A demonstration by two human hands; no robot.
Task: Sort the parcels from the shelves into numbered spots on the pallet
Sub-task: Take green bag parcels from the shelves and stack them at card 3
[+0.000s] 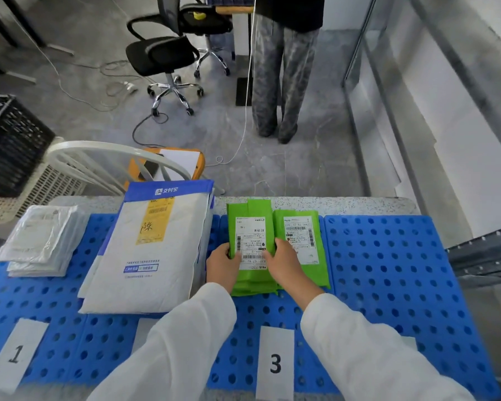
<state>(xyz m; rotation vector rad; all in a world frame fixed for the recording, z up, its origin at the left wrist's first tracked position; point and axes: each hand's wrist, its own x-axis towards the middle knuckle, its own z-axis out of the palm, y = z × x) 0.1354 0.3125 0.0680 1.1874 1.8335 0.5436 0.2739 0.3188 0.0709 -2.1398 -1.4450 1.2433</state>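
Bottom of frame: your white cloth sleeves come in over the pallet, hard blue plastic punched with round holes. Flat white paper card marked 3 lies between the sleeves, card marked 1 in the lower left.

Centre: your left hand curls its fingers round the left edge of the green parcel, and your right hand grips its right edge. The parcel is a slim, glossy plastic mailer, rectangular, with a white printed label facing up. It sits on top of more green mailers, just above card 3. A second green mailer lies touching it on the right, also labelled.

Left of centre: a big white mailer, soft and puffy, blue band at the top, yellow label. Further left: a stack of clear plastic bags, crinkled.

Beyond the pallet: speckled stone-look table edge. Upper left: black lattice crate. Top centre: black office chair on chrome legs, and a standing person's legs in patterned grey trousers.
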